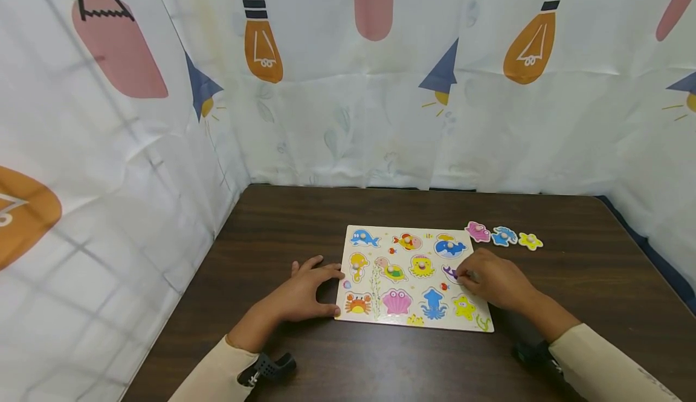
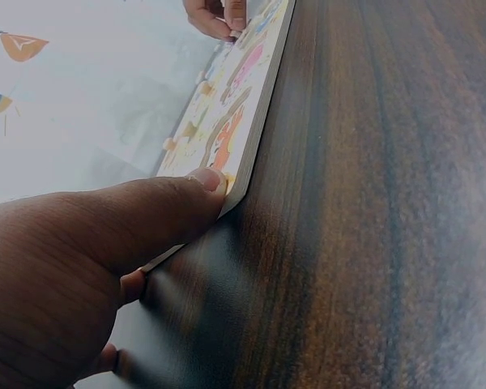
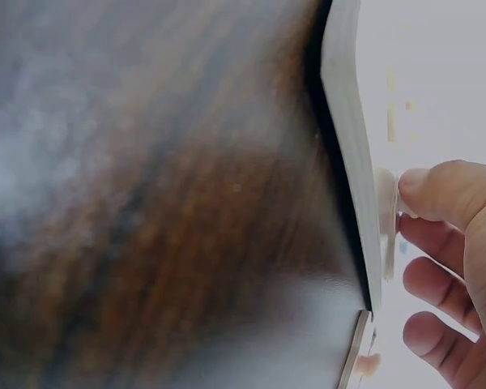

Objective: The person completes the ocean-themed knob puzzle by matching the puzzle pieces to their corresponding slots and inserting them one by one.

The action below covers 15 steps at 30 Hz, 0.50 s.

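Note:
A white wooden peg puzzle board (image 1: 446,324) with colourful sea animals lies flat on the table. My right hand (image 1: 497,278) is over its right side. Thumb and forefinger pinch the knob of a purple puzzle piece (image 1: 449,273), mostly hidden by the fingers; in the right wrist view, the piece (image 3: 388,235) is at the board's surface. At the board's left edge, my left hand (image 1: 301,293) is spread, its thumb (image 2: 174,203) resting on the near corner and a forefinger touching higher up. Knobbed pieces such as an octopus (image 1: 421,266) and a turtle (image 1: 393,272) sit on the board.
Beyond the board's far right corner lie a pink piece (image 1: 478,231), a blue piece (image 1: 504,236) and a yellow star piece (image 1: 530,241). The dark wooden table (image 1: 293,220) meets patterned white curtains (image 1: 326,130) at the back and left.

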### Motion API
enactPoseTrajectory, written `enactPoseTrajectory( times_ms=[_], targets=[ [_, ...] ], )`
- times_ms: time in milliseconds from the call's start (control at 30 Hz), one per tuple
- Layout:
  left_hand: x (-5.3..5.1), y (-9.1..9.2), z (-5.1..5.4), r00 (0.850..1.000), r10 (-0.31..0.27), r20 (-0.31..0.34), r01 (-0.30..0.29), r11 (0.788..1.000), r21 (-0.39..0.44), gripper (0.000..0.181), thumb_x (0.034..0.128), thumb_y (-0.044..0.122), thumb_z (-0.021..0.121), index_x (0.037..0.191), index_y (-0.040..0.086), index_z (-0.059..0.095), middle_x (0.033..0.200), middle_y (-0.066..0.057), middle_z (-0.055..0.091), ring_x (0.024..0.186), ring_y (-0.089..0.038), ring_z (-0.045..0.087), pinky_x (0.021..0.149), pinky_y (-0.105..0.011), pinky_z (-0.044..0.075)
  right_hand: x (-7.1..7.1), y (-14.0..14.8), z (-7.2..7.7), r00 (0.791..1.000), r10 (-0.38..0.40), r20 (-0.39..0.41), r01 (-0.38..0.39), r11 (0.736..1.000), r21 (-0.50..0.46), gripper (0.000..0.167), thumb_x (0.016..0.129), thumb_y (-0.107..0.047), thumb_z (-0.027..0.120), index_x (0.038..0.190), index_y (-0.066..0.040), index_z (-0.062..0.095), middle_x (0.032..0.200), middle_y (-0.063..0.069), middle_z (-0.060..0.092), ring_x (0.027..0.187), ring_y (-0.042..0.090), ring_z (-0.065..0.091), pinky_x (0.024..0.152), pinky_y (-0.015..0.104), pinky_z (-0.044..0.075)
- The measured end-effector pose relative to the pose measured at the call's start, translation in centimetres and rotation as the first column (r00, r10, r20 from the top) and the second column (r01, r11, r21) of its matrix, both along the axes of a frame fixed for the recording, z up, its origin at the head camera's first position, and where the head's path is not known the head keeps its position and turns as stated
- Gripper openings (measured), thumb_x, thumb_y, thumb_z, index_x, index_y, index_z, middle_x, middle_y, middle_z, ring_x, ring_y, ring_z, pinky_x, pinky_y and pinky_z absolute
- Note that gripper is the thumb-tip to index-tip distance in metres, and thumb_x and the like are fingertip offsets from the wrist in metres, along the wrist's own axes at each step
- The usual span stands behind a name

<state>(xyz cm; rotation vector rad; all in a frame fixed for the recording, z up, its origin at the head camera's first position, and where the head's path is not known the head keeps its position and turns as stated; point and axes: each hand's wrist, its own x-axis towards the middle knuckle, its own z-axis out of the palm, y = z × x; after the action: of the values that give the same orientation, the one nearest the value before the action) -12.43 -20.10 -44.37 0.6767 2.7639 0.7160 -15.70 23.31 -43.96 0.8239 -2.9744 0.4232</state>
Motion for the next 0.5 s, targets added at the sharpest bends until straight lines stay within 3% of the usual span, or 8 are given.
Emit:
enactPoseTrajectory(
  times_ms=[500],
  targets=[
    [0.03,0.03,0.07,1.000,-0.002,0.010,0.002,1.000,0.012,0.066,0.0812,0.041,0.086,0.140,0.024,0.062,0.155,0.003,0.048,0.152,-0.042,0.020,0.108,-0.080,0.001,-0.01,0.16,0.09,1.000,-0.013,0.028,0.013,1.000,-0.004,0.013,0.087,-0.025,0.084,0.099,-0.023,0.080,0.097,-0.009,0.065,0.089,0.012,0.054,0.069,0.034,0.052]
  ],
)
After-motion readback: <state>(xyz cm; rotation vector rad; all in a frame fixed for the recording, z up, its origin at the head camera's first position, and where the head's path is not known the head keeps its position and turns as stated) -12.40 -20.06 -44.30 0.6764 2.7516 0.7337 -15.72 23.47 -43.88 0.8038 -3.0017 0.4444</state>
